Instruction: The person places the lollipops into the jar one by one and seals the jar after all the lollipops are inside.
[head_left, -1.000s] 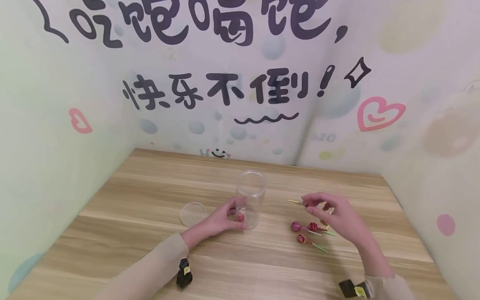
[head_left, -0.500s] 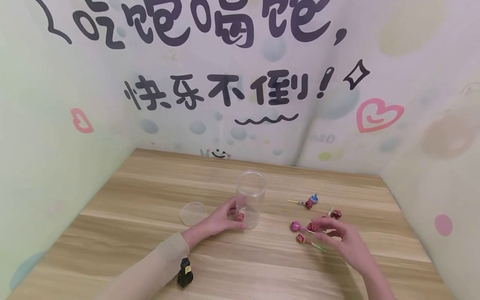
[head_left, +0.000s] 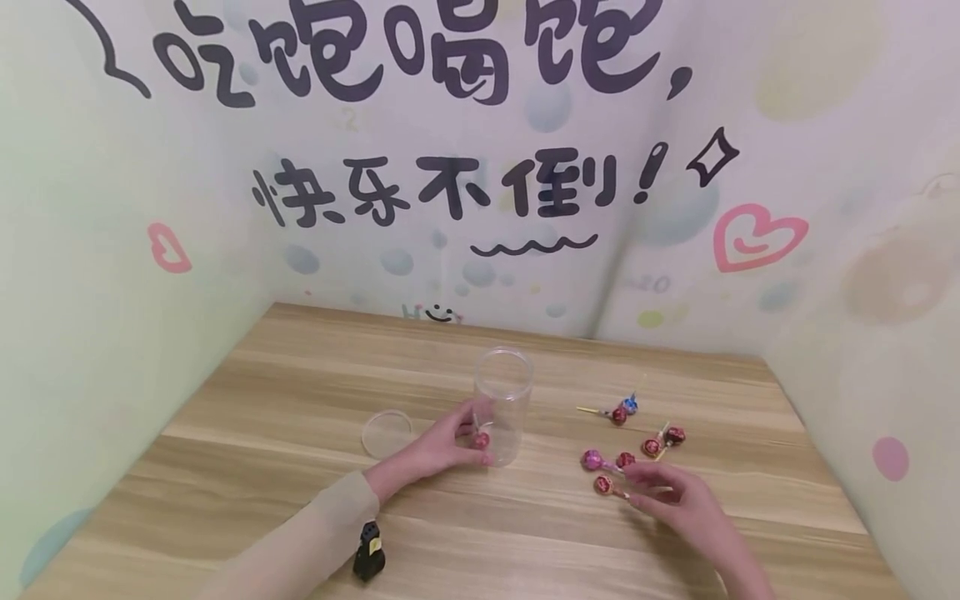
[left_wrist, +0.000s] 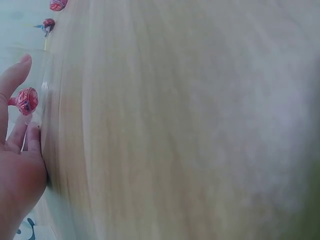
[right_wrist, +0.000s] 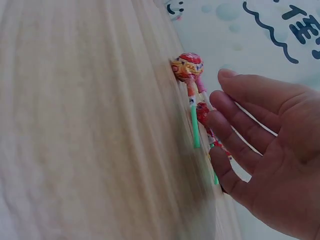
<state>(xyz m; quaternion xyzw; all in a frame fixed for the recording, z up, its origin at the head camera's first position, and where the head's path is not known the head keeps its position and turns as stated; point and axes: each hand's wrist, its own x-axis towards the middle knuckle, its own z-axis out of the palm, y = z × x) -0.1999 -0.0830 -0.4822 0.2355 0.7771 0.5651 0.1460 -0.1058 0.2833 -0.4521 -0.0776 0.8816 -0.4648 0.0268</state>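
Observation:
My left hand [head_left: 438,450] holds a clear plastic jar [head_left: 512,421] low down, thumb and fingers round its side. The jar stands upright with its top uncovered. Inside it is a red lollipop [head_left: 482,439], seen between thumb and fingers in the left wrist view. My right hand [head_left: 690,508] hovers at the near lollipops, fingers loosely bent and holding nothing. Closest to it is an orange-and-red lollipop [right_wrist: 188,67] with a green stick, just off the fingertips in the right wrist view. A purple-pink lollipop [head_left: 592,459] and a red lollipop [head_left: 626,460] lie just behind.
A round clear lid [head_left: 387,433] lies left of the jar on the wooden table [head_left: 300,383]. Farther back on the right are a blue lollipop [head_left: 630,404], a dark red lollipop [head_left: 618,416] with a yellow stick, and another red pair [head_left: 663,442]. A printed wall [head_left: 450,275] stands behind.
My right hand has come from the yellow-stick lollipop at the back, past the red one, to the near green-stick lollipop. My left hand stays on the jar.

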